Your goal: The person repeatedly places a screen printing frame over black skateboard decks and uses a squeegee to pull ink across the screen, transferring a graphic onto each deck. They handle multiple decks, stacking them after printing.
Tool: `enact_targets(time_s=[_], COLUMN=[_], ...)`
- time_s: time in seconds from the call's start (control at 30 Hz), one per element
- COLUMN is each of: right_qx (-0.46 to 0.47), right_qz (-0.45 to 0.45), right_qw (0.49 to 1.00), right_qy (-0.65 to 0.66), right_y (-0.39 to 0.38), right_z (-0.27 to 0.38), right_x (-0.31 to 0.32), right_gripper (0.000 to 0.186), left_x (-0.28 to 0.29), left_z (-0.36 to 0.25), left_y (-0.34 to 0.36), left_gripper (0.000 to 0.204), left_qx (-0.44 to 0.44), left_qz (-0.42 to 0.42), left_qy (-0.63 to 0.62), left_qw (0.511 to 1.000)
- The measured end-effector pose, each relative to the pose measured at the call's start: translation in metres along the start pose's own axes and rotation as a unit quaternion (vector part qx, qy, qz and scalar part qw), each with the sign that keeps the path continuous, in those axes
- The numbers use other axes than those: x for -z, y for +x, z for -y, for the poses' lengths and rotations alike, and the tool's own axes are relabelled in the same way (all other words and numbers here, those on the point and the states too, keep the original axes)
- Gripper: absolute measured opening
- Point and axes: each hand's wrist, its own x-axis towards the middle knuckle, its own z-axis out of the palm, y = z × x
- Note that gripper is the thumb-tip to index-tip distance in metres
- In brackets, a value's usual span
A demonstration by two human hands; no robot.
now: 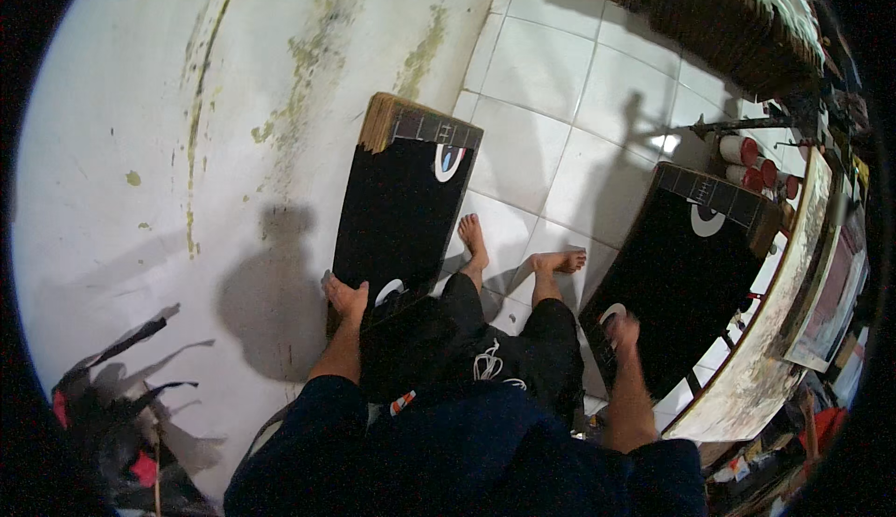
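On the left stands a tall stack of black-faced cardboard sheets (397,209), brown at the edges, with white curved prints at its ends. My left hand (348,297) rests on the near left corner of this stack, thumb and fingers apart. A second stack of the same black sheets (686,284) stands on the right. My right hand (623,330) is over its near left end, beside a white curved print. Motion blurs these fingers, so I cannot make out whether they grip a sheet.
My bare feet (473,237) are on the white tiled floor (537,69) between the stacks. A stained white wall (187,144) rises at left. Red-and-white cans (742,151) and a worn board (765,358) are at right. Brown bundled sheets (709,27) line the far side.
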Motion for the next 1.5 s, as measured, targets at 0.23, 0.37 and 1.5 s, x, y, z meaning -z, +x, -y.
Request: enact_targets(time_s=[0.23, 0.37, 1.5], right_qx=[0.059, 0.095, 0.14], right_qz=[0.001, 0.083, 0.106], right_qw=[0.957, 0.937, 0.918], right_qy=[0.283, 0.327, -0.355], right_y=[0.217, 0.22, 0.248], right_z=[0.322, 0.517, 0.692], right_x=[0.125, 0.115, 0.029], right_gripper=[0.046, 0.058, 0.04], left_x=[-0.028, -0.04, -0.174], left_z=[0.041, 0.049, 0.252], left_y=[0.046, 0.044, -0.044], left_gripper=[0.103, 0.096, 0.054], left_qx=[-0.09, -0.148, 0.38], left_qz=[-0.018, -0.105, 0.396], left_qy=[-0.006, -0.071, -0.312], left_qw=[0.996, 0.981, 0.775])
